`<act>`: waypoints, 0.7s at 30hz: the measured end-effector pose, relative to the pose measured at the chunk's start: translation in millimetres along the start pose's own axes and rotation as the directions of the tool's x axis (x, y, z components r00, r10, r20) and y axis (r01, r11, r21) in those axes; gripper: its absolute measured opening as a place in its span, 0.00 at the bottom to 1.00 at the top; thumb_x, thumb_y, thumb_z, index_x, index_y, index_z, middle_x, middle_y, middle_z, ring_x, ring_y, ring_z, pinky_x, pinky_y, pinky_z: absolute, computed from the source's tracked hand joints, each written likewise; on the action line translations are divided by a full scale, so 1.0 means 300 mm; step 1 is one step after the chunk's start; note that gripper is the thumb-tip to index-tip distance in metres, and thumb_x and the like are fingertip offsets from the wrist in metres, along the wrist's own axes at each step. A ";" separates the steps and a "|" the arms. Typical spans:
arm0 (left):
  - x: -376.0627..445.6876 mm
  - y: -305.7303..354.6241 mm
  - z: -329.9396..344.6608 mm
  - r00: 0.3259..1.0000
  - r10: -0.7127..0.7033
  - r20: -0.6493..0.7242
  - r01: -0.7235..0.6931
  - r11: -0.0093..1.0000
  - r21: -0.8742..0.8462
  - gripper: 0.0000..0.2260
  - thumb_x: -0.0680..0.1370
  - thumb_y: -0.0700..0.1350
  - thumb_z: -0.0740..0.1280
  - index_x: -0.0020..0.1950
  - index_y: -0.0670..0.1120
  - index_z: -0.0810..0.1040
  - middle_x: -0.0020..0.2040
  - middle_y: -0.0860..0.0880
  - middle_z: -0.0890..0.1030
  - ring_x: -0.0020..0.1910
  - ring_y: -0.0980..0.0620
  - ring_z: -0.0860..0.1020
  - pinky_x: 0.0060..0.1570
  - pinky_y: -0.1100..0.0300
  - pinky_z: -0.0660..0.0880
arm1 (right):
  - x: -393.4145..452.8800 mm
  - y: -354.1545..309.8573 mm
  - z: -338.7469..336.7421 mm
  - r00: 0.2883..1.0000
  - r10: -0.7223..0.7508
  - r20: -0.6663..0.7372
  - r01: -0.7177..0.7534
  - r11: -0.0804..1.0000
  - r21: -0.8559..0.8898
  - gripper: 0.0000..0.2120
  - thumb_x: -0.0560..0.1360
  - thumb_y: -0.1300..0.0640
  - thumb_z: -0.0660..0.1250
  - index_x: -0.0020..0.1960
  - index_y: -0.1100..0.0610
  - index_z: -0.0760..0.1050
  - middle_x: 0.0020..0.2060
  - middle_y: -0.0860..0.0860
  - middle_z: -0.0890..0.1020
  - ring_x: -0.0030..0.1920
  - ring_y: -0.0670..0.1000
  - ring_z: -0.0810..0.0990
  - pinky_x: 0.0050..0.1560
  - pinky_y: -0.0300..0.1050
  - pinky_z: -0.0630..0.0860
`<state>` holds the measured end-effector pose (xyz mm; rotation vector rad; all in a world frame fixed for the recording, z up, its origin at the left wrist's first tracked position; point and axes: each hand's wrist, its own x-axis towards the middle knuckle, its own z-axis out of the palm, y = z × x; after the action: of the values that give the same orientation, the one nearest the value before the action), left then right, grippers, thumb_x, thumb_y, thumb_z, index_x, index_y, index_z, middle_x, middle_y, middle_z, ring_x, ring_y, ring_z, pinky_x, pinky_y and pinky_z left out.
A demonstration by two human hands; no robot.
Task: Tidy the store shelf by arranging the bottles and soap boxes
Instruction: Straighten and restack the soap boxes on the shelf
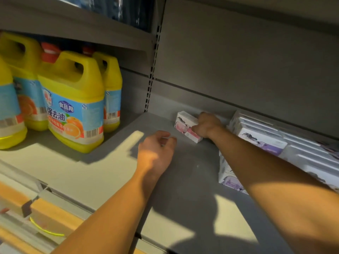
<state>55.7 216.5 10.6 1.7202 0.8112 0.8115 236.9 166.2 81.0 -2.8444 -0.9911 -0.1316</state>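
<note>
Several yellow detergent bottles (73, 99) with red caps and blue orange-print labels stand at the left of the grey shelf (183, 173). A white and pink soap box (184, 123) lies far back on the shelf, and my right hand (208, 126) grips its right end. White and purple soap boxes (262, 140) are stacked in rows at the right, partly hidden by my right forearm. My left hand (156, 149) hovers over the shelf just left of the pink box, fingers loosely curled, holding nothing.
A slotted metal upright (152, 70) divides the two shelf bays. An upper shelf (77, 26) hangs low over the bottles. The shelf's front rail with price strips (45, 208) runs along the lower left.
</note>
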 end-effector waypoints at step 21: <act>-0.400 0.194 0.027 0.737 0.374 0.563 -0.373 0.920 -0.123 0.18 0.73 0.36 0.73 0.62 0.45 0.76 0.51 0.50 0.84 0.48 0.59 0.83 0.49 0.61 0.81 | -0.902 0.381 -0.158 0.985 -0.101 -0.139 0.161 0.825 0.542 0.21 0.75 0.60 0.67 0.66 0.49 0.75 0.59 0.45 0.77 0.58 0.46 0.75 0.57 0.41 0.75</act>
<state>5.0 98.7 47.9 2.0100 0.0381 0.4836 94.9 -95.3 83.9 -2.2193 -1.0042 -0.0010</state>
